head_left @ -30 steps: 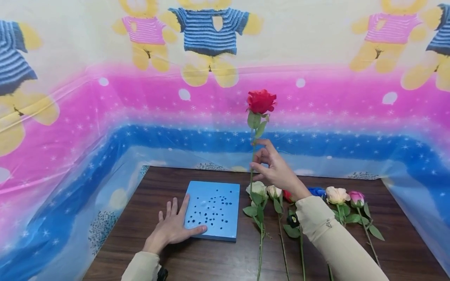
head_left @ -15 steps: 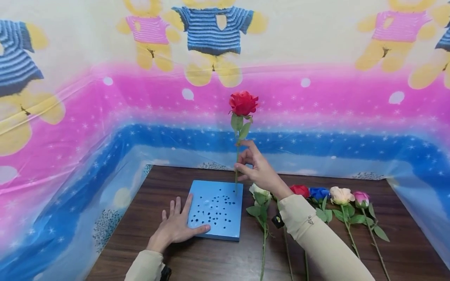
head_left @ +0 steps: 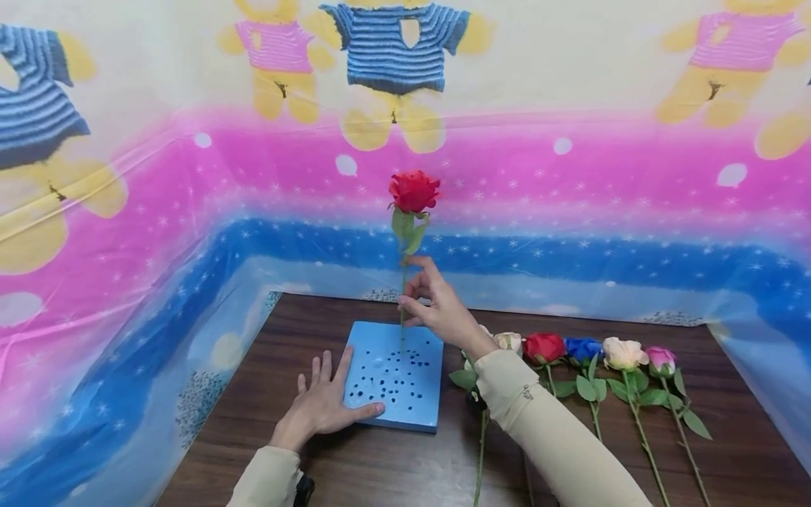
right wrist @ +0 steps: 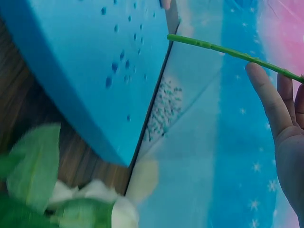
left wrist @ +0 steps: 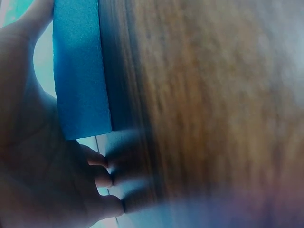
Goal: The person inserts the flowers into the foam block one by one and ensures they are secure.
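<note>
My right hand (head_left: pixel 443 306) pinches the green stem of a red rose (head_left: pixel 415 191) between thumb and fingers. The flower stands upright, bloom on top, over a blue foam block (head_left: pixel 423 415) dotted with small holes. From the right wrist, the stem's bare lower end (right wrist: pixel 172 37) shows free of the block, whose face (right wrist: pixel 80 42) lies beyond. My left hand (head_left: pixel 319 408) is spread at the block's left side, its thumb over the front edge and the index finger along the left edge. In the left wrist view, the block's side (left wrist: pixel 80 71) meets that palm.
Several roses lie in a row on the dark wooden table (head_left: pixel 253 394) to the right: a cream one (head_left: pixel 508 343), another red (head_left: pixel 543 348), blue (head_left: pixel 583 350), peach (head_left: pixel 624 353) and pink (head_left: pixel 662 360). My right sleeve covers some stems. A patterned cloth (head_left: pixel 507 190) hangs behind.
My right hand has carried the upright red rose leftward, from above the lying roses to over the foam block. The left hand keeps its place on the block. The head view has shifted slightly.
</note>
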Demonstrator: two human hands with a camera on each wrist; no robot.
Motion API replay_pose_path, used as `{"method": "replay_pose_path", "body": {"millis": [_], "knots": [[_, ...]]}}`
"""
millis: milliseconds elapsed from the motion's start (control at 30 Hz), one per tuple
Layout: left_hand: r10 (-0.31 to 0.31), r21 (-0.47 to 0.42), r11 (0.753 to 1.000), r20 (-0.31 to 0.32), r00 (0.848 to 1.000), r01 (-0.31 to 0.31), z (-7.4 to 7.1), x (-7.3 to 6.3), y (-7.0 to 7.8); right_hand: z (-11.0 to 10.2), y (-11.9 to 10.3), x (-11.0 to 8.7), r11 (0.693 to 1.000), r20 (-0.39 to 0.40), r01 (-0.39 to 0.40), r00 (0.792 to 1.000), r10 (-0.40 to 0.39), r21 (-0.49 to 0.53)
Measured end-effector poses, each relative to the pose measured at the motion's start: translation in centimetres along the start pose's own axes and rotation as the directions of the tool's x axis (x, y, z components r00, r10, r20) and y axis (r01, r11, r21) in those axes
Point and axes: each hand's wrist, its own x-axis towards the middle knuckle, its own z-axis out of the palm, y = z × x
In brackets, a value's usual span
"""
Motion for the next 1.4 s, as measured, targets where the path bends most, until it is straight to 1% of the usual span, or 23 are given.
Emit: {"method": "replay_pose_path", "body": {"millis": [200, 533, 733, 1000, 1200, 1400], "knots": [[-0.002, -0.003, 1.0, 0.001, 1.0, 0.002, 0.1, 0.1, 0.2, 1.6, 0.5, 1.2, 1.0, 0.01, 0.011, 1.0, -0.011, -0.028], [-0.02, -0.012, 1.0, 0.013, 1.0, 0.021, -0.1, -0.2, 0.0, 4.2, 1.5, 2.3, 0.999, 0.024, -0.003, 1.0, 0.004, -0.04], [-0.015, -0.009, 1.0, 0.009, 1.0, 0.015, -0.1, -0.1, -0.1, 5.5, 1.6, 2.9, 0.997, 0.018, 0.0, 1.0, 0.002, -0.078], [-0.016, -0.003, 1.0, -0.001, 1.0, 0.016, 0.2, 0.0, -0.1, 6.2, 2.0, 3.7, 0.994, 0.02, -0.018, 1.0, 0.021, -0.112], [-0.01, 0.004, 1.0, -0.007, 1.0, 0.01, 0.2, 0.1, -0.1, 6.3, 2.8, 3.8, 0.991, -0.002, -0.044, 0.999, 0.044, -0.124], [-0.011, 0.008, 1.0, -0.008, 1.0, 0.011, 0.1, 0.2, -0.3, 6.4, 3.7, 3.9, 0.991, -0.019, -0.043, 0.999, 0.041, -0.126]]}}
